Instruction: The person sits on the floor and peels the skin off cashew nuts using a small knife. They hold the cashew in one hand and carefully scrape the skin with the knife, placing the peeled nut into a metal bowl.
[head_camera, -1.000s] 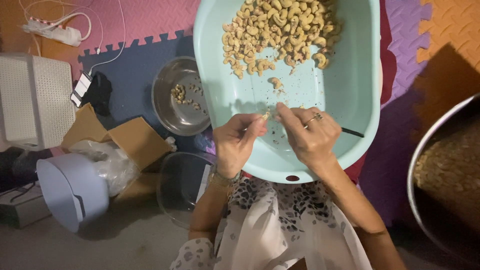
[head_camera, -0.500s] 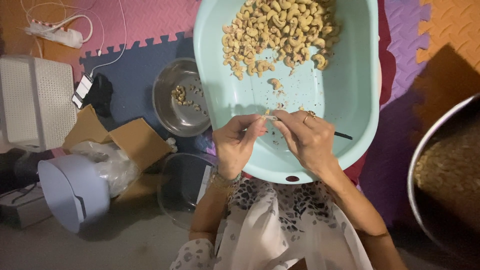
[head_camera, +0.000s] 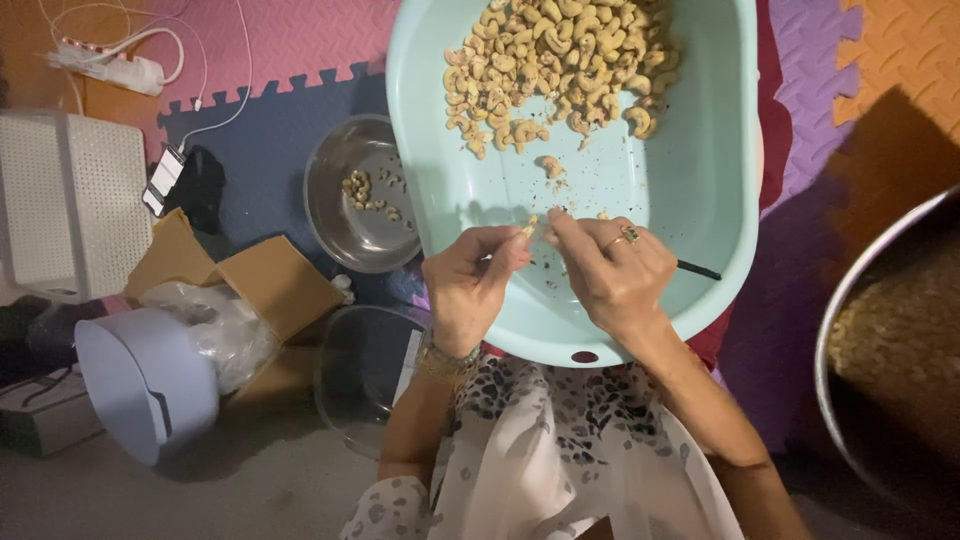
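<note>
A pale green plastic tub (head_camera: 715, 200) rests on my lap, with a heap of cashew nuts (head_camera: 555, 65) at its far end. My left hand (head_camera: 470, 285) pinches a single cashew nut (head_camera: 528, 230) between thumb and fingers over the tub's near part. My right hand (head_camera: 610, 270), with a ring on one finger, touches the same nut with its fingertips and grips a thin dark tool (head_camera: 698, 268) whose end sticks out to the right. Small bits of skin lie scattered on the tub's floor.
A steel bowl (head_camera: 345, 215) with a few nuts sits left of the tub on foam floor tiles. A clear bowl (head_camera: 365, 370) lies below it. Cardboard (head_camera: 270, 285), a plastic bag, a lilac bucket (head_camera: 140, 385), a white crate (head_camera: 70, 200) and a power strip are at left. A large metal pot (head_camera: 880, 350) stands at right.
Both hands stay together over the tub's near part, working the one nut. The fingers have shifted slightly; the nut now sits between the two hands' fingertips.
</note>
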